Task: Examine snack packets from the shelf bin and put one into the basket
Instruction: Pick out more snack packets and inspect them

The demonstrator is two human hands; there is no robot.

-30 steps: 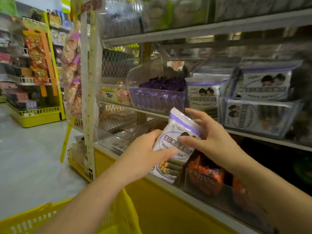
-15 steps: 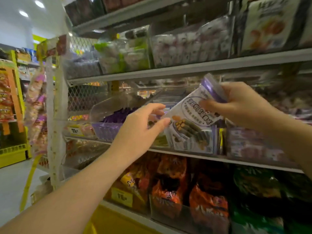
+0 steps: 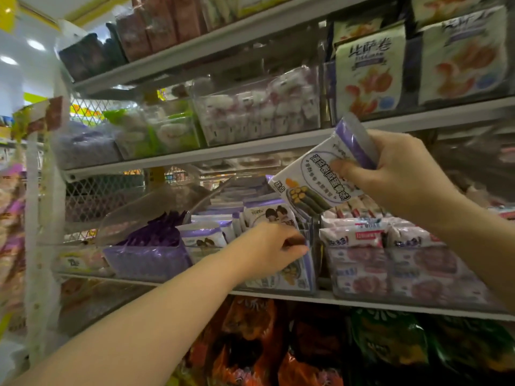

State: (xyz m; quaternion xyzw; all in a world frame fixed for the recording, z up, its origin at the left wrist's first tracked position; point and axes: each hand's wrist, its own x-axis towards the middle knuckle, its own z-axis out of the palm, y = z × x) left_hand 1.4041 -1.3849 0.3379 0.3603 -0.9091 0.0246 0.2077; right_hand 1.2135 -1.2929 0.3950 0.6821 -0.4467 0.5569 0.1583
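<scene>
The snack packet [image 3: 317, 181], white with a purple band at the top end and green rolls printed on it, is up in the air above the right end of the shelf bin [image 3: 281, 284], tilted with its purple end highest. My right hand [image 3: 398, 174] has it clamped near that end, thumb across the printed face and fingers wrapped behind. My left hand [image 3: 267, 249] is down in the shelf bin, fingers curled round the top of the front packet [image 3: 292, 271] there (same white-and-purple kind, standing in a row with others behind it). Just left of the shelf bin sits a purple tub [image 3: 147, 260] of dark purple wrappers; just right of it, a clear tub of pink-and-white packets [image 3: 390, 274]. Below the shelf bin hang orange bags [image 3: 250, 344], and above it a box of white sweets [image 3: 259, 112].
</scene>
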